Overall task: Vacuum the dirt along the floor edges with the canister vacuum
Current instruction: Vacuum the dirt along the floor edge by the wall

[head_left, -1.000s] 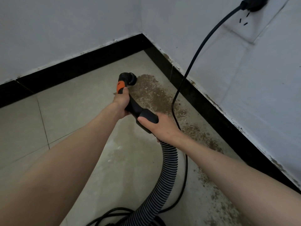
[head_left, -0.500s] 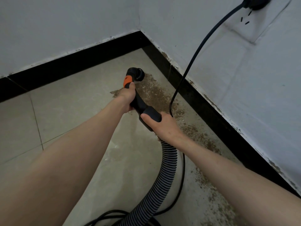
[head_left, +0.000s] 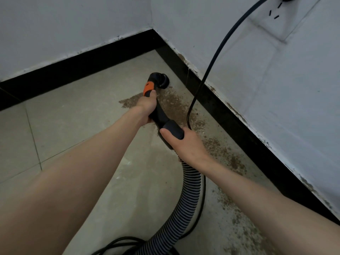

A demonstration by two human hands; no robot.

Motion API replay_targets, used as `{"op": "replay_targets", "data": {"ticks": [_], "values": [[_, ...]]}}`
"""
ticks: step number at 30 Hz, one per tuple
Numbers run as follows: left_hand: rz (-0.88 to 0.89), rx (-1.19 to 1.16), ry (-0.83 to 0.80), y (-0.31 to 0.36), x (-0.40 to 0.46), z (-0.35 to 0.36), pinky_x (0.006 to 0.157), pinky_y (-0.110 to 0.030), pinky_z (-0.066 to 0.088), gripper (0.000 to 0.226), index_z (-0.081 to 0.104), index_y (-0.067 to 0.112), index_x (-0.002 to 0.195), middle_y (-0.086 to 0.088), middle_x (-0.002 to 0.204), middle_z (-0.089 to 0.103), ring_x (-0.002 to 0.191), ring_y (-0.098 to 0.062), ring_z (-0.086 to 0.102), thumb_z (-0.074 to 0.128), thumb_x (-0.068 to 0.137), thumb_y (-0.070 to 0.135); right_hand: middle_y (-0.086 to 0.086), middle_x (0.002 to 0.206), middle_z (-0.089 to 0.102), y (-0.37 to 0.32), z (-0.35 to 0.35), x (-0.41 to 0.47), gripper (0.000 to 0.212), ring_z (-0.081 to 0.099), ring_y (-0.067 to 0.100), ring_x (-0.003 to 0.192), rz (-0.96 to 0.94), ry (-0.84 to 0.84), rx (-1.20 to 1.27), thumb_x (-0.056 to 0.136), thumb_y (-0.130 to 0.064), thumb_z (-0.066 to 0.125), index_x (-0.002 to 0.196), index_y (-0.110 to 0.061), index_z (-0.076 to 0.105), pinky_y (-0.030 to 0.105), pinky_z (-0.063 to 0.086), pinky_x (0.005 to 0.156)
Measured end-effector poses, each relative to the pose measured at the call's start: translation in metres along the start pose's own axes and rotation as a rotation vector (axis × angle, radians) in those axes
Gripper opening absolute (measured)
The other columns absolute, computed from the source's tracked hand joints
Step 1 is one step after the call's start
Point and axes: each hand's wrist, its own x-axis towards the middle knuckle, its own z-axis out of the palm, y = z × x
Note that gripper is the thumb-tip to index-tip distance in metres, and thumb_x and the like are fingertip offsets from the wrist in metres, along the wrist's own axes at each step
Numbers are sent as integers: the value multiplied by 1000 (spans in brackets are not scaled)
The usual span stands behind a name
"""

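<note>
My left hand (head_left: 147, 105) grips the black vacuum handle (head_left: 161, 115) just below its orange band (head_left: 148, 87). My right hand (head_left: 185, 144) grips the thick rear end of the handle, where the ribbed grey hose (head_left: 189, 192) joins it. The black nozzle opening (head_left: 162, 80) points down at the floor near the corner of the room. Brown dirt (head_left: 174, 103) lies on the beige floor beneath the handle and runs on along the black baseboard (head_left: 230, 116) to the right. The canister itself is out of view.
A black power cord (head_left: 211, 63) hangs from a wall plug at the top right and drops to the floor beside my right hand. More cord (head_left: 119, 245) coils at the bottom. A second black baseboard (head_left: 73, 70) runs along the left wall. White walls meet at the corner (head_left: 152, 30).
Both hands have pushed the handle forward and to the right, so the nozzle now sits closer to the corner, past the far edge of the dirt patch. The grips are unchanged.
</note>
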Motion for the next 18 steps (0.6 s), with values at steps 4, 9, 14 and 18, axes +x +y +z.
{"op": "replay_targets", "data": {"ticks": [4, 9, 14, 18], "values": [[-2, -18, -24, -3, -2, 2, 79, -40, 50, 50, 38, 11, 137, -14, 121, 56, 104, -29, 57, 36, 101, 46, -6, 81, 59, 0, 0, -3, 46, 60, 12, 71, 10, 15, -26, 79, -72, 56, 87, -26, 54, 27, 40, 55], [-20, -20, -64, -3, 0, 8, 79, -39, 51, 50, 45, 8, 129, -13, 114, 59, 98, -27, 59, 38, 100, 49, -2, 83, 60, 2, 0, -4, 57, 61, 20, 77, 52, 56, -68, 76, -76, 53, 93, -22, 56, 30, 40, 56], [-11, 9, -68, -3, 5, 19, 80, -38, 52, 46, 50, 9, 118, -9, 97, 59, 89, -24, 60, 38, 99, 49, -1, 84, 59, 7, 1, -1, 67, 58, 19, 73, 85, 93, -94, 72, -79, 50, 98, -18, 56, 29, 35, 52], [11, 17, -68, -2, 9, 23, 85, -39, 52, 48, 48, 7, 122, -10, 103, 58, 98, -28, 59, 38, 100, 48, -1, 86, 59, 8, 1, 1, 67, 59, 17, 74, 102, 93, -76, 71, -79, 51, 101, -18, 56, 29, 38, 53]]}}
